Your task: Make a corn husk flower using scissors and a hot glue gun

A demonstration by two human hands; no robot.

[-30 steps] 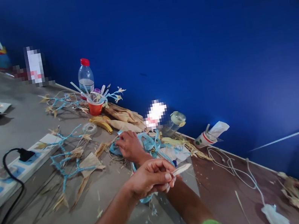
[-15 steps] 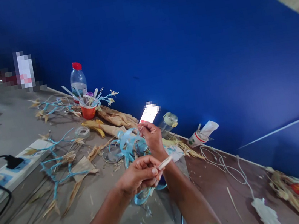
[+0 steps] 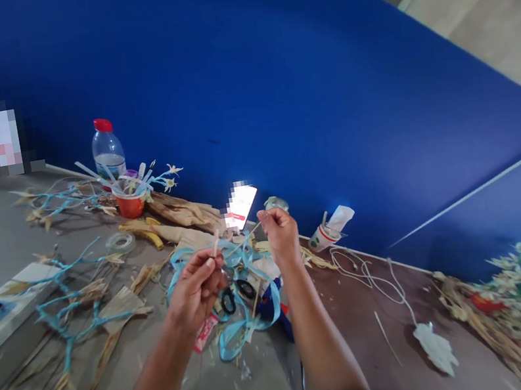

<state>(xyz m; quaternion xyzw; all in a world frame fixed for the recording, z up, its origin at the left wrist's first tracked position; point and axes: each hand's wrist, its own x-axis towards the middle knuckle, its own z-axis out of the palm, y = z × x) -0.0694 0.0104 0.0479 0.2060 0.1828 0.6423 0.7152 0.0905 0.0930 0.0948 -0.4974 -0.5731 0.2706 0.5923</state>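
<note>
My left hand (image 3: 195, 292) is closed in a pinch on a small pale strip of husk (image 3: 216, 242) that sticks up from the fingers. My right hand (image 3: 280, 235) is raised above the table, fingers closed on the end of a thin pale wire (image 3: 242, 239) that slants down towards my left hand. Under both hands lies a tangle of light blue ribbon (image 3: 240, 311), and black-handled scissors (image 3: 235, 292) rest on it. A red-and-white packet (image 3: 205, 333) lies beside the ribbon.
Blue-wrapped twig branches with dried husk leaves (image 3: 76, 305) lie at the left. An orange cup (image 3: 131, 203), a red-capped water bottle (image 3: 108, 150), corn husks (image 3: 183, 211), a tape roll (image 3: 121, 242) and a lit phone (image 3: 241, 205) stand along the blue wall. A white cable (image 3: 386, 287) crosses the brown table at right.
My right hand left the ribbon pile and rose with the thin wire. My left hand moved left and turned the husk strip upright. The camera swung right.
</note>
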